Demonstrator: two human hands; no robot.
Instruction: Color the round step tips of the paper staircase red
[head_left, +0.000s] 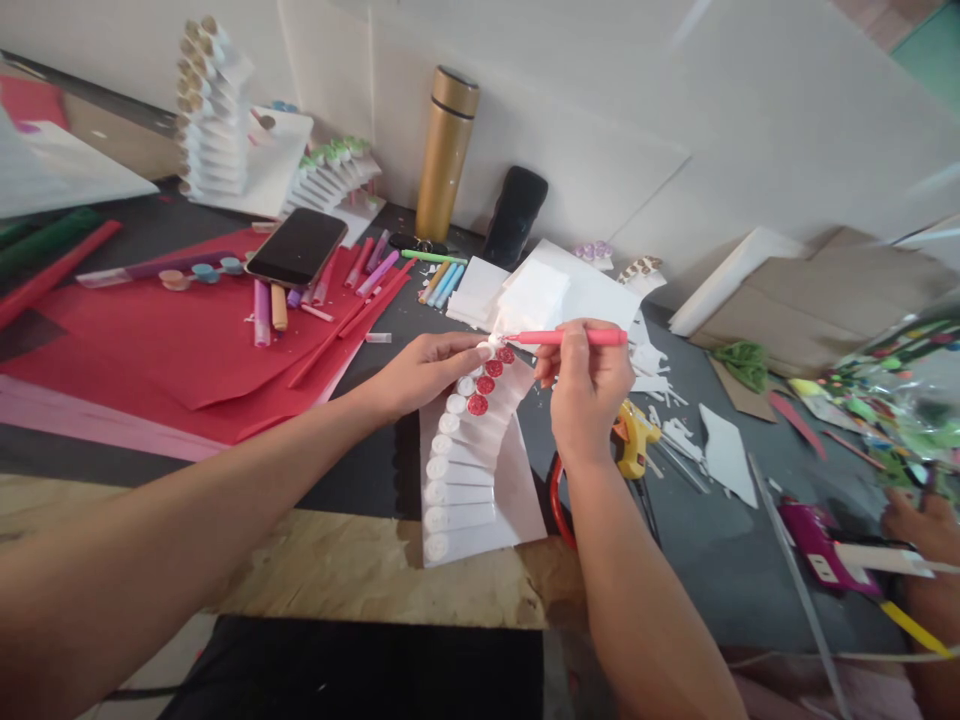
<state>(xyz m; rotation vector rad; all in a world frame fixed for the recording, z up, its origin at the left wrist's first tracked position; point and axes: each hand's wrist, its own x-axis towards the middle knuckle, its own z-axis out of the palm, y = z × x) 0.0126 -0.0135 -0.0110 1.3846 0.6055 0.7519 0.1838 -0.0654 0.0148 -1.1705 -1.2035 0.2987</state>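
We are gripping a red marker in our right hand, aiming its tip at the far end of the white discs lining the white sheet before us. Our left hand is touching that end; whether it is pinching, we cannot tell. A few red discs are showing; the white ones are seemingly awaiting colour.

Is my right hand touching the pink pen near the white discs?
Touching. The head view shows the right hand closed around the pink pen, whose rear end sticks out.
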